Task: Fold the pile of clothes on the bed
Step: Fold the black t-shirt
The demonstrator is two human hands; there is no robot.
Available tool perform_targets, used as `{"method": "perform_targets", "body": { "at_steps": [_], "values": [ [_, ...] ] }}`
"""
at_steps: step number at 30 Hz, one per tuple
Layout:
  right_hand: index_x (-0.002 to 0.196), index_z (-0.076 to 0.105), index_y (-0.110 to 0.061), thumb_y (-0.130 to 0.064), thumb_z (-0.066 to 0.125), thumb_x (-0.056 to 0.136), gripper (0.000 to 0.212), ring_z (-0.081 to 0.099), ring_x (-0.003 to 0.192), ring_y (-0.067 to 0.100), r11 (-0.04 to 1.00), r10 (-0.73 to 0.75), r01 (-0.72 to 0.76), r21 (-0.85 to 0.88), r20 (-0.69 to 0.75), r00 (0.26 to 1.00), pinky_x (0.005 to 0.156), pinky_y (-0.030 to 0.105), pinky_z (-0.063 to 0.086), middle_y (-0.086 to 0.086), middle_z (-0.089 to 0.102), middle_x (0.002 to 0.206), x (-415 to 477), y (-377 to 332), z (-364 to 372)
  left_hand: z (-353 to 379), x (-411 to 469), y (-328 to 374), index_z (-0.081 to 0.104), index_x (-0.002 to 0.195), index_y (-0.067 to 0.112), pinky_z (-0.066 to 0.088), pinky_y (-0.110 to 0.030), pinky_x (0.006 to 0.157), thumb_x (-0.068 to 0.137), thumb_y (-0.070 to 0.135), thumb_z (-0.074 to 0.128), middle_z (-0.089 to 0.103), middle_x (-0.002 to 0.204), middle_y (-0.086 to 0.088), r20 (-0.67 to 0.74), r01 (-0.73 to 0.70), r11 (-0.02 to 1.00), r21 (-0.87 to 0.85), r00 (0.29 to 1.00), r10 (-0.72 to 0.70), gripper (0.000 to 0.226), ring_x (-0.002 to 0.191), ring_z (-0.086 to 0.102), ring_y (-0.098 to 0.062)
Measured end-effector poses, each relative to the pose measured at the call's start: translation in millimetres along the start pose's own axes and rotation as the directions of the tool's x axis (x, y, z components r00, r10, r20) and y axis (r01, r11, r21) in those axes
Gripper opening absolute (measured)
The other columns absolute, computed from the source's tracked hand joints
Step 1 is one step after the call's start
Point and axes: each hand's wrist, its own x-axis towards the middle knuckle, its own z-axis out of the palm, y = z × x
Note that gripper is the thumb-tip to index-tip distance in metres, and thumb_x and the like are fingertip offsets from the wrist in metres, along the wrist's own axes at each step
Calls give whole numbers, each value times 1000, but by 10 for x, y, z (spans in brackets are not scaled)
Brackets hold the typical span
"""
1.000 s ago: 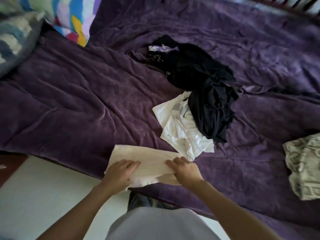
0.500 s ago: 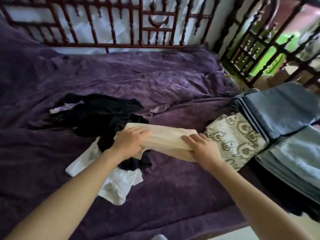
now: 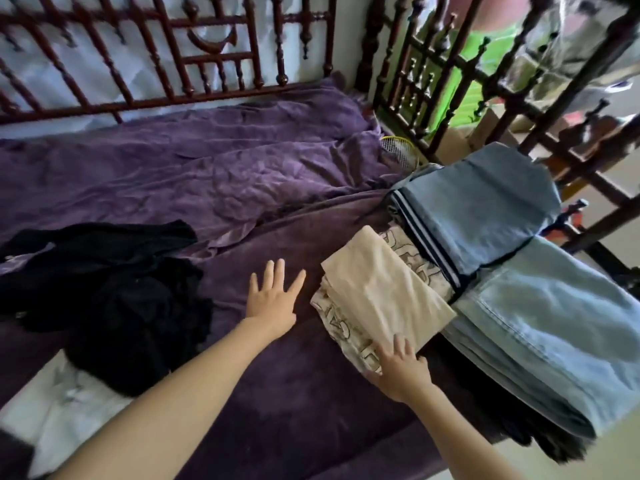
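- The left hand [image 3: 273,299] lies spread and flat, fingers straight, on the purple bed [image 3: 242,174] cover, holding nothing.
- The right hand [image 3: 398,370] rests with straight fingers on the near edge of the folded cream garment [image 3: 384,289].
- That garment sits on a folded patterned cloth [image 3: 341,329], between the hands and just beyond the right one.
- Unfolded black clothes [image 3: 104,289] and a white garment [image 3: 59,410] lie left of the left hand.
- Folded blue jeans [image 3: 519,306] are stacked right of the right hand.

The folded cream garment [image 3: 384,289] lies flat on a patterned garment [image 3: 341,336], touching the right hand [image 3: 398,372]. Crumpled black clothes [image 3: 114,299] lie left of the left hand [image 3: 272,299].
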Motion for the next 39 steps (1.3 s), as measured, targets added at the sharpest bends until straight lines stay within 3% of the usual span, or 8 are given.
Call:
{"method": "perform_targets", "body": {
  "at_steps": [5, 13, 19, 23, 31, 36, 39],
  "values": [
    [142, 31, -20, -50, 38, 94, 56, 16, 140, 30, 975, -215, 209, -76, -74, 974, 108, 43, 26, 11, 15, 152, 291, -445, -224, 451, -546, -664, -10, 149, 25, 6, -48, 115, 96, 41, 41, -15, 155, -16, 143, 264, 964, 6, 954, -263, 75, 144, -12, -32],
    [139, 35, -18, -40, 39, 96, 49, 19, 139, 31, 809, -576, 545, -220, -109, 810, 106, 44, 29, 12, 19, 151, 384, -1759, -466, 966, -1787, -1486, -8, 150, 24, 12, -45, 115, 96, 47, 37, -6, 157, -12, 183, 658, 746, -100, 749, -636, 73, 145, -4, -30],
    [148, 16, -25, -34, 41, 97, 58, 15, 141, 29, 690, -717, 692, -212, -76, 692, 108, 43, 28, 12, 3, 156, 91, -2337, -290, 1251, -2344, -1714, 1, 150, 26, 18, -40, 114, 94, 47, 38, 5, 156, -13, 197, 793, 585, -169, 609, -769, 70, 144, 4, -30],
    [149, 9, -27, -35, 40, 97, 62, 16, 141, 28, 689, -715, 698, -194, -23, 699, 108, 41, 28, 10, 3, 156, 61, -2394, -137, 1309, -2334, -1732, 0, 150, 25, 18, -39, 113, 94, 46, 39, 4, 156, -13, 235, 789, 576, -215, 614, -753, 71, 144, 3, -30],
    [148, 9, -30, -36, 46, 94, 66, 25, 137, 29, 832, -546, 550, -66, 68, 835, 105, 40, 33, 10, 16, 152, 129, -2398, 42, 1311, -2035, -1926, 1, 150, 25, 18, -38, 114, 94, 45, 41, 3, 157, -11, 210, 690, 639, -340, 718, -664, 72, 144, 4, -28],
    [148, 8, -29, -37, 48, 93, 69, 28, 135, 28, 868, -496, 494, 45, 49, 867, 105, 39, 34, 9, 22, 148, 166, -2832, 135, 1326, -1985, -2335, 3, 150, 25, 21, -34, 112, 94, 42, 44, 8, 156, -11, 144, 624, 662, -414, 764, -630, 72, 144, 9, -26],
    [149, 6, -25, -36, 54, 91, 76, 31, 134, 26, 880, -446, 427, 208, 51, 894, 105, 38, 37, 8, 24, 147, 233, -3284, 238, 1364, -2027, -2729, 3, 150, 25, 21, -35, 113, 94, 42, 43, 8, 156, -11, 116, 596, 664, -451, 777, -619, 71, 144, 7, -26]
  ]
}}
